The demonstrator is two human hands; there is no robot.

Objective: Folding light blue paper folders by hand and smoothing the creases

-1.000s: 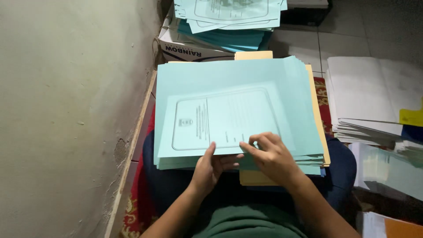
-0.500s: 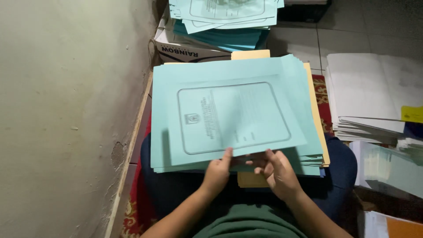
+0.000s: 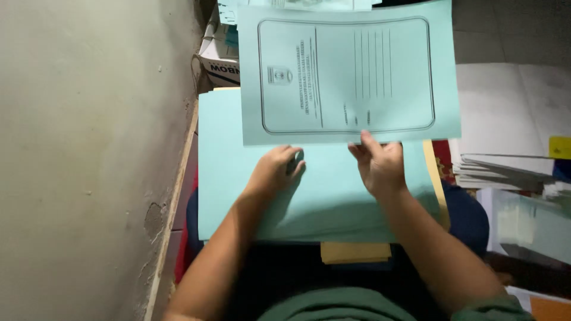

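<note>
- Sheet [image 3: 348,77], pale green, printed frame and ruled lines on its face: it is hanging out in front of me, raised above the stack [image 3: 309,196] on my lap, its top edge running off the frame.
- Right hand [image 3: 380,169]: I am seeing it pinching the sheet's bottom edge, thumb on the near face, fingers curling behind. Closed on the sheet.
- Left hand [image 3: 276,169]: it is sitting just under the same edge, fingers curled in; I cannot tell whether it is gripping the sheet or only touching it.
- The stack, same green, is lying flat across my knees, under both forearms.
- A tan folder [image 3: 355,252] is poking out beneath the stack's near edge.
- A cardboard box [image 3: 220,62] is sitting past the stack, against the wall [image 3: 89,148] on my left.
- White paper piles [image 3: 505,169] are lying on my right, near the stack.
</note>
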